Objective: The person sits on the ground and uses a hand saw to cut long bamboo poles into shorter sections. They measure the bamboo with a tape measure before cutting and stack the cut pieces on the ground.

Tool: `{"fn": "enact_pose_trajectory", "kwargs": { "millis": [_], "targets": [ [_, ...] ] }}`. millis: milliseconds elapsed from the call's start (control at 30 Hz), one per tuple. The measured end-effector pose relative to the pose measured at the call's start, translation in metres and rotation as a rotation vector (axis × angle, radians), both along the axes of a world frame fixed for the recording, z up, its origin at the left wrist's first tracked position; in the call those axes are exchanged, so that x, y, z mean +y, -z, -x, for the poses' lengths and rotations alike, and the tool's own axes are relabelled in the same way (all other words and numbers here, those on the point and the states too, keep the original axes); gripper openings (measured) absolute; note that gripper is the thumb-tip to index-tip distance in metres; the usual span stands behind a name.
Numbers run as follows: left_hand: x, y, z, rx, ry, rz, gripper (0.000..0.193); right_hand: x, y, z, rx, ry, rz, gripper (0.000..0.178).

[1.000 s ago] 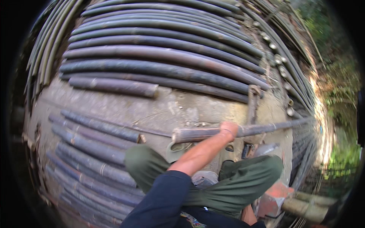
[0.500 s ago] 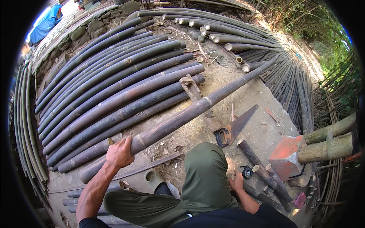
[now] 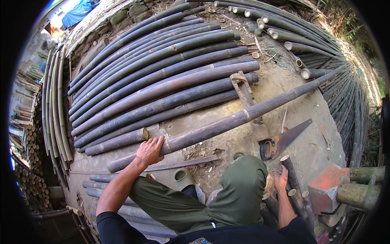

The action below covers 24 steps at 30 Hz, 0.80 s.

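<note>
My left hand (image 3: 150, 150) is closed over a long dark bamboo pole (image 3: 203, 134) close to its near left end. Running diagonally away to the far right, the pole crosses a notched wooden block (image 3: 243, 91). My right hand (image 3: 280, 179) is beside my right knee, next to several short cut bamboo pieces (image 3: 293, 175). Its fingers look apart and hold nothing I can see. A handsaw (image 3: 286, 139) with a wood-and-black handle lies flat on the ground just ahead of that hand.
Several long bamboo poles (image 3: 162, 75) lie side by side at the left. More poles (image 3: 284, 36) fan out at far right. A red-topped concrete block (image 3: 327, 189) sits at right, with thick bamboo (image 3: 359, 195) against it. Slippers (image 3: 183, 179) are beside my folded leg.
The view has swung left, so the scene sits farther right. My right hand has moved forward toward the saw; the tape measure beside it is no longer visible. My left hand still grips the pole.
</note>
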State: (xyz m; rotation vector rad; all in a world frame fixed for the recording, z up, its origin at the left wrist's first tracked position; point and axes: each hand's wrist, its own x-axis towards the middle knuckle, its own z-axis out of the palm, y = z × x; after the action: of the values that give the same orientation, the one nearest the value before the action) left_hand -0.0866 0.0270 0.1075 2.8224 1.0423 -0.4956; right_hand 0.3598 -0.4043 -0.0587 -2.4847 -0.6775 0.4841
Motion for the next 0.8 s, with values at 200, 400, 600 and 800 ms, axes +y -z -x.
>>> {"fn": "enact_pose_trajectory", "kwargs": {
  "millis": [200,400,600,800],
  "targets": [
    [-0.003,0.035,-0.080,-0.132,0.130,-0.148,0.092,-0.065,0.022,0.014,-0.245,0.087,0.310,0.059],
    [-0.046,0.096,-0.265,-0.266,0.047,-0.232,0.060,-0.107,0.040,0.015,-0.034,0.235,0.494,0.071],
    [-0.033,0.088,-0.337,-0.189,-0.054,0.129,0.037,-0.109,0.044,0.024,0.124,0.278,0.532,0.077],
    [-0.039,0.039,-0.343,-0.054,-0.043,0.457,0.058,-0.097,0.040,0.016,0.155,0.333,0.524,0.073]
  ]
}}
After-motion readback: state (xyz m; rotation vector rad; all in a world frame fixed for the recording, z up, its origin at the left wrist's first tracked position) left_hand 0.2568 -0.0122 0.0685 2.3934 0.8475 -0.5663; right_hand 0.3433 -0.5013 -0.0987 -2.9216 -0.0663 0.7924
